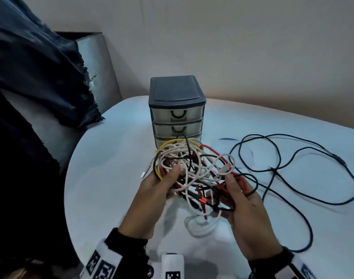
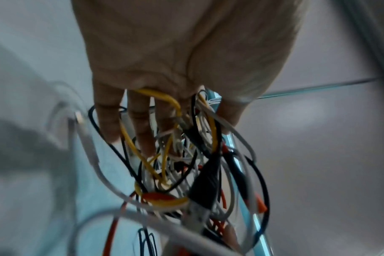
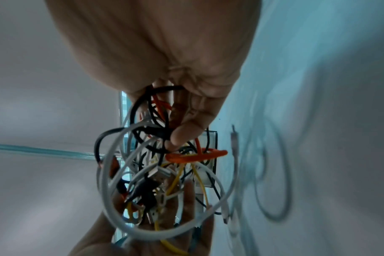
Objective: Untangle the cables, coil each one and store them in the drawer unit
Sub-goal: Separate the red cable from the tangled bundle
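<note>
The head view is showing what the wrist views are not: the whole white table (image 1: 111, 158), the drawer unit (image 1: 176, 109) standing at twelve o'clock from the hands, and one long dark cable (image 1: 280, 158) lying loose on the table at three o'clock, apart from the bundle. The unit is showing three drawers, all pushed in. The wrist views are giving the close look at the fingers inside the knot.

The tangle of cables (image 1: 194, 174) is being held up just in front of the unit, between two hands. Yellow, white, red and black strands are mixing in it; an exact count cannot be made.

The left hand (image 1: 162, 186) is gripping the nine o'clock side, thumb pressing over strands, with its fingers (image 2: 143, 124) threading through the loops. The right hand (image 1: 240, 200) is holding the three o'clock side, and its fingertips (image 3: 184, 135) are pinching a black strand.
</note>
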Tool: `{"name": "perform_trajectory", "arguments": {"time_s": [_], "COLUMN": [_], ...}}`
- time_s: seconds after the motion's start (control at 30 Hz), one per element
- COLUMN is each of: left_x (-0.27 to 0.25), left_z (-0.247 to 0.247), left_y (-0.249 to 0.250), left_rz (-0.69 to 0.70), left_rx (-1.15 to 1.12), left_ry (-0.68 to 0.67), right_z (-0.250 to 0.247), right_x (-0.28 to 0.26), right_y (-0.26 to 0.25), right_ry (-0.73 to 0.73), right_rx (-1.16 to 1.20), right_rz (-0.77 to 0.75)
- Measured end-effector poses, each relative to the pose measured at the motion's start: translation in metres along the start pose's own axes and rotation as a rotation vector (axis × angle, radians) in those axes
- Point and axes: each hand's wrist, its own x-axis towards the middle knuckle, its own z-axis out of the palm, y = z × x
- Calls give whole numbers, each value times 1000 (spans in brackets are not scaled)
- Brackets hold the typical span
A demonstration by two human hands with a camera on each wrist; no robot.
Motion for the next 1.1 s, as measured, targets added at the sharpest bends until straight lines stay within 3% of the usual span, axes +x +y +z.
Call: {"name": "perform_trajectory", "arguments": {"time_s": [0.13,0.33,0.53,0.63,0.77,0.83,0.93,1.0,1.1], "left_x": [0,6,5,3,-1,1,6,6,6], "left_z": [3,-2,-4,-10,-8,-9,-10,-10,-8], "left_y": [2,-5,-11,-10,-9,-12,-16,-18,-24], "left_rz": [11,-5,-51,-62,27,65,141,191,229], "left_rx": [-27,-322,-271,-290,-229,-264,-234,-213,-196], "left_ry": [3,238,-45,-128,-101,-22,151,239,283], "right_z": [-1,2,11,8,8,1,-6,-1,8], "right_x": [4,3,-21,-24,-21,-17,-19,-27,-32], "right_y": [-3,-7,-28,-27,-29,-24,-21,-20,-13], "right_ry": [33,108,-32,-91,-85,-42,130,54,-94], "right_rx": [137,519,670,519,121,-151,-510,-646,-709], "right_rz": [46,219,331,433,358,252,-87,-239,-236]}}
